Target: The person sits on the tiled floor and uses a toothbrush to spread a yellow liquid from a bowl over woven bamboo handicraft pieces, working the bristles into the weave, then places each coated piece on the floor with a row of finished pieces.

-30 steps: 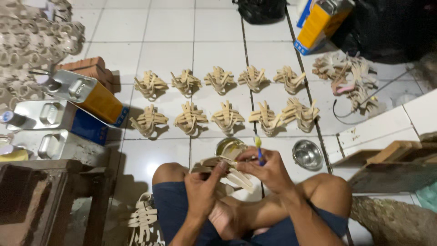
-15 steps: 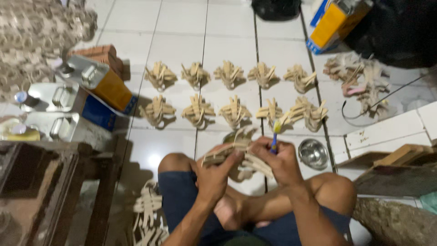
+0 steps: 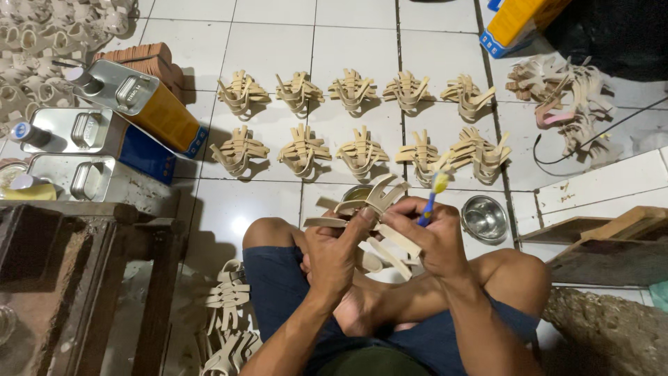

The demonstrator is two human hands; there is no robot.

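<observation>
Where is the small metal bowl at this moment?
In the head view, the metal bowl stands on the tiled floor to the person's right, just beyond the right hand and near the closest row of woven strap pieces.

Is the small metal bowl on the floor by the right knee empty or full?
Seemingly empty: the metal bowl stands upright on the tile, and its shiny inside shows only reflections.

Small home workshop for handmade footwear parts. A white tiled floor serves as the work surface, with tan woven strap pieces laid out on it in two neat rows and more heaped at the far right. Rectangular metal cans with handles lie at left beside a rough wooden frame; a small steel bowl stands nearby. The worker sits cross-legged on the floor.
</observation>
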